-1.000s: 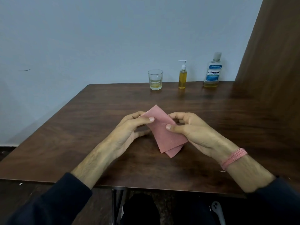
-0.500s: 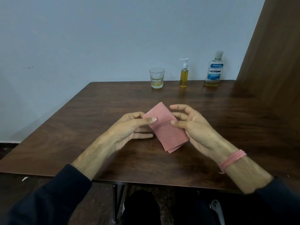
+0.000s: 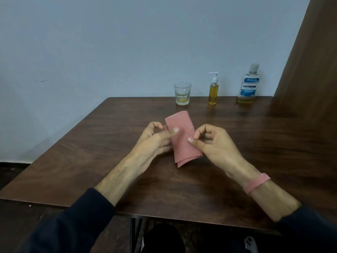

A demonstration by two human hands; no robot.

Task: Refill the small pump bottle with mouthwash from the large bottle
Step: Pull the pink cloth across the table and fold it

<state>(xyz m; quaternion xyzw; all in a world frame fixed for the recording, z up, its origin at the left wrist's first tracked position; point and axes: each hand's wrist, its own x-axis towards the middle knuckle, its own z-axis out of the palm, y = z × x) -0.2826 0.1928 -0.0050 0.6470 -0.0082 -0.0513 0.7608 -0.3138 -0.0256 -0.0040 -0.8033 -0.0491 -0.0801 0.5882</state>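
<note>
Brown table (image 3: 91, 161), folded pink cloth (image 3: 184, 141) part-hidden between both hands.

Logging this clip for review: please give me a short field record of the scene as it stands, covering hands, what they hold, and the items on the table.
setting: brown wooden table against a pale wall
left hand: pinching the left edge of the cloth
right hand: pinching the right edge of the cloth
cloth: pink, folded, held just above the table
glass: at far edge, a little yellowish liquid inside
pump bottle: right of glass, upright, pump on, mostly full of yellow liquid
mouthwash bottle: rightmost, upright, capped, nearly empty
</note>
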